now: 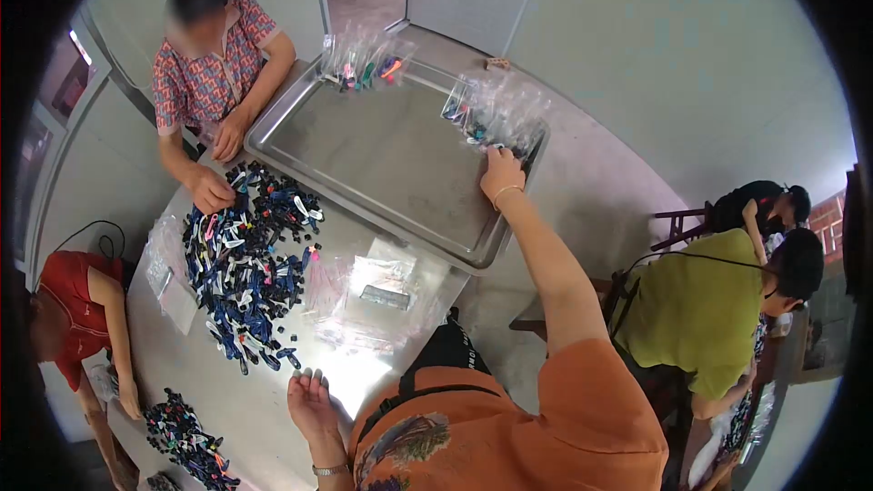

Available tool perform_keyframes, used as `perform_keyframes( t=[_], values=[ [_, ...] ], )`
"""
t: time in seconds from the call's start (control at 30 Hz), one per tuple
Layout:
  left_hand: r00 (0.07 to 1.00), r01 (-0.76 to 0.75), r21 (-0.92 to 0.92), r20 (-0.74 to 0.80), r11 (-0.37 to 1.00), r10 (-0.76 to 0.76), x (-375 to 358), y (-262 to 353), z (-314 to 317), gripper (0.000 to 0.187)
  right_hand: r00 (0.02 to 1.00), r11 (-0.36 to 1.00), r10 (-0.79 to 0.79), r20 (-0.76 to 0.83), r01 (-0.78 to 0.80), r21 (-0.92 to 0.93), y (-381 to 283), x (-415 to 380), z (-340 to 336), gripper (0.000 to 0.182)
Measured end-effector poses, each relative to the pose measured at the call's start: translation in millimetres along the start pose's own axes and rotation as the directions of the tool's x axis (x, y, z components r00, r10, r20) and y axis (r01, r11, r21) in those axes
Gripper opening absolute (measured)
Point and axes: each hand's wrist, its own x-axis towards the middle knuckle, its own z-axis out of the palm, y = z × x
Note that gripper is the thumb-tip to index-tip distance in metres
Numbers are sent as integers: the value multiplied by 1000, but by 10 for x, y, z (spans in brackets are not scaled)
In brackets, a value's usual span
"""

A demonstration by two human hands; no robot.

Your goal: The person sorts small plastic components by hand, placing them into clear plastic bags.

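My right hand (502, 177) reaches out to the far right end of a shallow metal tray (391, 155). Its bent fingers are on the near edge of a pile of clear plastic bags (505, 114) holding small dark and coloured pieces; they appear closed on a bag, though the fingertips are partly hidden. Palm up near the table's front edge, my left hand (314, 405) is empty with fingers apart and slightly curled. Just beyond it spreads a heap of small dark blue, black and white clip-like pieces (250, 282).
Flat clear bags (350, 309) lie on the metal table. More filled bags (364, 59) sit at the tray's far left corner. A co-worker in a patterned shirt (218, 59) picks at the heap; another in red (77, 309) sits left by a smaller heap (186, 436).
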Motion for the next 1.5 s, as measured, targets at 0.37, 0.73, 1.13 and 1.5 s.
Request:
perform_keyframes(
  t=[0.37,0.73,1.13,1.5],
  values=[
    [999,-41,14,-24,999,41,42,-54,-76,27,995,992,57,79,-47,-118,-163,164,-19,52],
    [998,-25,-105,62,994,32,-1,-40,-49,24,845,802,-495,-201,533,270,-332,-995,-238,34],
    [997,-37,-190,55,981,49,-25,-49,-95,16,711,647,-690,-136,690,326,-1245,-2075,-162,15],
    [994,-28,-178,100,984,46,-26,-25,-114,19,887,867,-421,190,331,374,-1380,-1855,-94,23]
  ],
)
